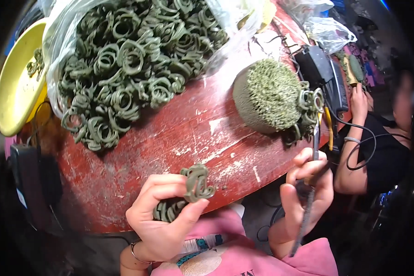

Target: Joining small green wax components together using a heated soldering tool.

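My left hand [163, 211] pinches a dark green ring-shaped piece with curled openwork [198, 183] between thumb and fingers. More green curled pieces [169, 209] are tucked in its palm. My right hand [310, 193] is closed round a long, slim tool [309, 204] with a ridged dark shaft, like a narrow file; its far end points up beside the green block. That block [267, 95] is a squat cylinder with a rough, pitted top. Several green rings [311, 100] sit against its right side. A large heap of similar green rings [133, 60] lies at the upper left.
The heap spreads out of a clear plastic bag [62, 50] on a worn red table [207, 133]. A yellow basin [14, 94] stands far left, a black device [25, 184] below it. Cables and a black box [313, 63] lie at right, near another person's arm [352, 165].
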A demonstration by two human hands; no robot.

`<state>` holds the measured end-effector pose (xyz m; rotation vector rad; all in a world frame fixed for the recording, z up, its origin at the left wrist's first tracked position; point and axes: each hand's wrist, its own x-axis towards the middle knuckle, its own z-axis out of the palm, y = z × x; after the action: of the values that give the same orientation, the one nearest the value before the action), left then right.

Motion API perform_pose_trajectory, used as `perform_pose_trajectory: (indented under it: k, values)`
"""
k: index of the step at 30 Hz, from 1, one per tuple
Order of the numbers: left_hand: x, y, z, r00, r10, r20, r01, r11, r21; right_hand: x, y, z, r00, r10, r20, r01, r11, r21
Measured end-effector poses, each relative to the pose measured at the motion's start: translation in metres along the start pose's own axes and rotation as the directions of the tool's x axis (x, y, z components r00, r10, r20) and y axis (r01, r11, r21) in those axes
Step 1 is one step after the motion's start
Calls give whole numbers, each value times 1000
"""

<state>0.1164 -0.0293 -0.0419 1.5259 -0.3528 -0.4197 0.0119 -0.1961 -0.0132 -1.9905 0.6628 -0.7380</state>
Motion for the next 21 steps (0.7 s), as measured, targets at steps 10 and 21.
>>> perform_pose_trajectory:
  k: [10,21]
  values:
    - [-5,-7,-2,991,56,-122,-63,996,-57,-2,9,12,972,185,-147,-222,927,-303]
    - [-8,-12,-4,987,56,-148,-65,996,-59,-2,10,13,991,94,-98,-129,880,-456]
